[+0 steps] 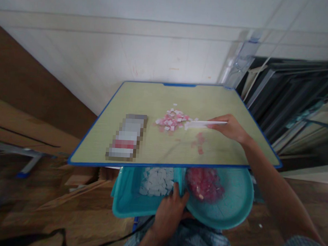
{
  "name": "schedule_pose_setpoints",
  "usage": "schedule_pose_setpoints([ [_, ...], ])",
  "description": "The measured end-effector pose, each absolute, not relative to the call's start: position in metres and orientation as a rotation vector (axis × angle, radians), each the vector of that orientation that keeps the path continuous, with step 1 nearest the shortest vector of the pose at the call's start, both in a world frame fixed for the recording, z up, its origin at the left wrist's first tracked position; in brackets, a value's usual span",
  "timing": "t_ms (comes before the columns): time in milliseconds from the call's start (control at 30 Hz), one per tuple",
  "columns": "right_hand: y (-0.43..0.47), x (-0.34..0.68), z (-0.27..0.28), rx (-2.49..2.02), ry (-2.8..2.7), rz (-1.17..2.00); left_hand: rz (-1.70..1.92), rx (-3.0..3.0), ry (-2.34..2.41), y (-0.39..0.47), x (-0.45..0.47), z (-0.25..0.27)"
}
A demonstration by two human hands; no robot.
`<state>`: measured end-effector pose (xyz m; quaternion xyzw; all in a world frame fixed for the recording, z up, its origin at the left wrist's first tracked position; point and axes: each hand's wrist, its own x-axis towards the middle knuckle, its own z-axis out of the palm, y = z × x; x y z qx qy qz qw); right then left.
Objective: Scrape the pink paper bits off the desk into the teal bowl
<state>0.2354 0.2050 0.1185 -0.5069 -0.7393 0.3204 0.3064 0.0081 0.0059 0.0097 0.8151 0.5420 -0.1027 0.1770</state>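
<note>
My right hand (pixel 228 128) is closed around a long, thin white strip-like tool (pixel 205 123), held nearly level above the board. The tool's left end reaches a pile of small pink and white square pieces (pixel 172 119) on a pale yellow-green board (pixel 143 100) with a blue edge. Several pink pieces (pixel 199 141) lie apart in front of the tool. Below the board, my left hand (pixel 172 208) grips where a teal rectangular tray (pixel 132 207) and a teal round basin (pixel 238 207) meet. White square pieces (pixel 157 181) lie in the tray, and a pink heap (pixel 204 185) in the basin.
A phone-shaped object (pixel 129 136), blurred out, lies on the board's left side. Behind the board is a white wall (pixel 170 57). A clear plastic bottle (pixel 240 62) stands at the back right, beside stacked dark panels (pixel 286 89). A brown wooden panel (pixel 31 72) is at left.
</note>
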Motion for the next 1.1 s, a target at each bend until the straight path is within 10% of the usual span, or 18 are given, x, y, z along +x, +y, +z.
schedule_pose_setpoints([
  [1100, 0.211, 0.218, 0.114, -0.774, -2.162, 1.548, -0.312, 2.249, 1.540, 0.006, 0.008, 0.008],
])
